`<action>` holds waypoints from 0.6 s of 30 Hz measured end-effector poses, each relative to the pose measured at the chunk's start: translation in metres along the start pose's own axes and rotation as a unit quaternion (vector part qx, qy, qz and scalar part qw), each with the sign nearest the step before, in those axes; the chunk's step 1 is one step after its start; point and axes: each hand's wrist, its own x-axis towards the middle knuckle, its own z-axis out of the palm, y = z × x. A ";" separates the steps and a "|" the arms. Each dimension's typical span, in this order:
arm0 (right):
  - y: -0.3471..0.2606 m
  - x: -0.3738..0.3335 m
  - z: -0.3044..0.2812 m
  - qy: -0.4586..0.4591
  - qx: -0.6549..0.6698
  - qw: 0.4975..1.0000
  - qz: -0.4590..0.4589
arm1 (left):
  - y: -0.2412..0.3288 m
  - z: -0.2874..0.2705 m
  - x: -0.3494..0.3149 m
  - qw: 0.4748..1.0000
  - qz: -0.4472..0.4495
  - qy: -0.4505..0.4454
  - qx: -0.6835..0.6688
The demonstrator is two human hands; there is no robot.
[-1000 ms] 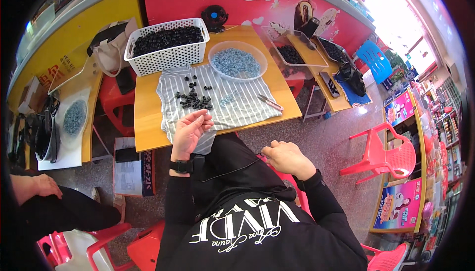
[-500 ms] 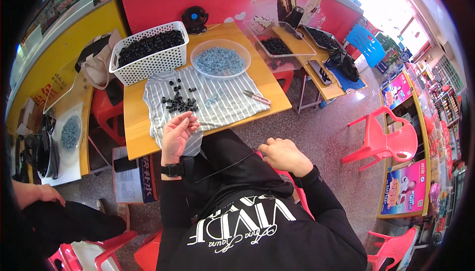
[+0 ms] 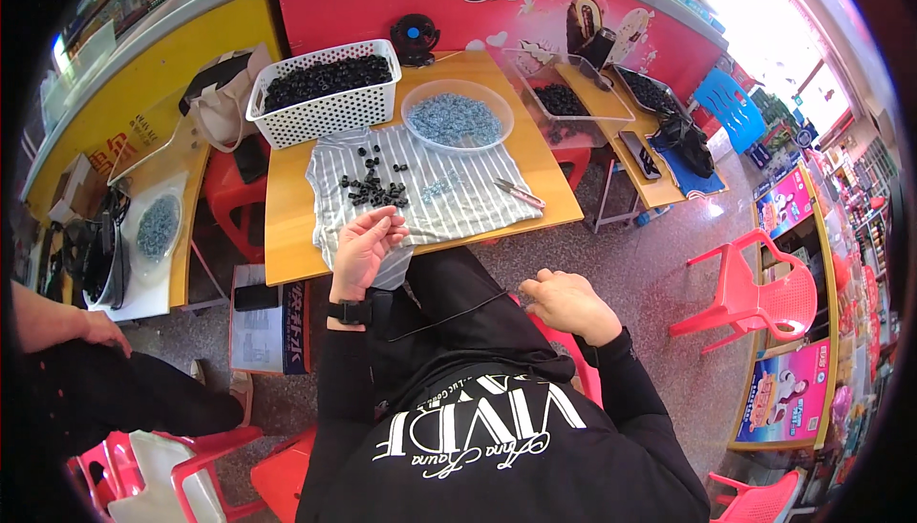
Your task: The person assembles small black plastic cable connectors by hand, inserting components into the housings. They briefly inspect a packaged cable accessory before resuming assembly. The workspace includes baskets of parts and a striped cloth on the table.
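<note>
Hovering right hand [image 3: 573, 307]: fingers curled inward, clear of the counter's near edge; from where I stand, whether they pinch anything cannot be told.
Dark cord [image 3: 449, 319]: a thin line across the lap, running from near the left wrist toward the right hand; contact with the fingers is unclear.
Left hand [image 3: 365, 248]: thumb and fingers brought close together at the cloth's near side; any small item between the tips cannot be made out.
Striped cloth [image 3: 458, 224]: spread on the wooden counter [image 3: 543, 177], bearing the small working lot.
Loose black pieces [image 3: 373, 193]: scattered, thickest just beyond the left hand; judged to be set out for handling, with no completed item distinguishable among them.
Loose blue pieces [image 3: 439, 186]: a thin, pale patch right of the black ones, evidently a small share of the supply.
Snips [image 3: 521, 193]: lying at the cloth's right side, apart from both hands.
Round bowl [image 3: 507, 114]: translucent, well stocked with blue pieces; much appears left.
Perforated basket [image 3: 330, 122]: white, heaped with black pieces, beyond the cloth at left; most of the work probably remains, unless these are finished.
Clear tray [image 3: 611, 120]: farther right, holding more black pieces; finished or waiting, undetermined.
</note>
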 end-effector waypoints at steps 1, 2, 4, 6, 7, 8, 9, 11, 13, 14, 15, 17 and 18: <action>0.000 0.000 -0.001 -0.006 -0.003 1.000 0.002 | -0.002 -0.002 0.003 1.000 0.003 -0.007 -0.001; 0.000 0.000 -0.004 -0.010 -0.004 1.000 0.003 | -0.001 -0.003 0.004 1.000 0.006 -0.014 0.001; 0.000 0.003 -0.005 -0.007 0.005 1.000 -0.002 | 0.000 -0.002 0.002 1.000 0.002 -0.017 -0.006; 0.002 0.005 -0.008 0.006 0.021 1.000 -0.012 | -0.001 -0.004 0.002 1.000 -0.004 -0.013 -0.012; 0.003 0.009 -0.011 0.003 0.015 1.000 -0.013 | 0.000 -0.005 0.002 1.000 -0.001 -0.016 -0.009; 0.006 0.013 -0.013 -0.002 0.010 1.000 -0.012 | 0.000 -0.004 0.002 1.000 -0.003 -0.011 -0.009; 0.009 0.017 -0.014 -0.007 0.005 1.000 -0.012 | 0.000 -0.002 0.001 1.000 -0.004 -0.006 -0.008; 0.018 0.027 -0.012 0.002 0.014 0.999 -0.029 | 0.000 0.001 -0.003 1.000 -0.009 0.006 -0.005; 0.027 0.035 -0.011 0.017 0.017 0.999 -0.035 | -0.002 0.005 -0.001 1.000 0.000 0.012 0.001; 0.030 0.040 -0.010 0.030 0.021 0.999 -0.033 | 0.000 0.005 -0.001 1.000 0.001 0.016 0.009; 0.034 0.045 -0.010 0.043 0.024 0.998 -0.031 | 0.000 0.005 -0.002 1.000 -0.003 0.018 0.006; 0.039 0.052 -0.007 0.054 0.030 0.998 -0.028 | 0.000 0.006 -0.005 1.000 -0.010 0.021 0.002; 0.041 0.055 -0.006 0.061 0.033 0.997 -0.027 | 0.002 0.006 -0.006 1.000 -0.011 0.023 0.007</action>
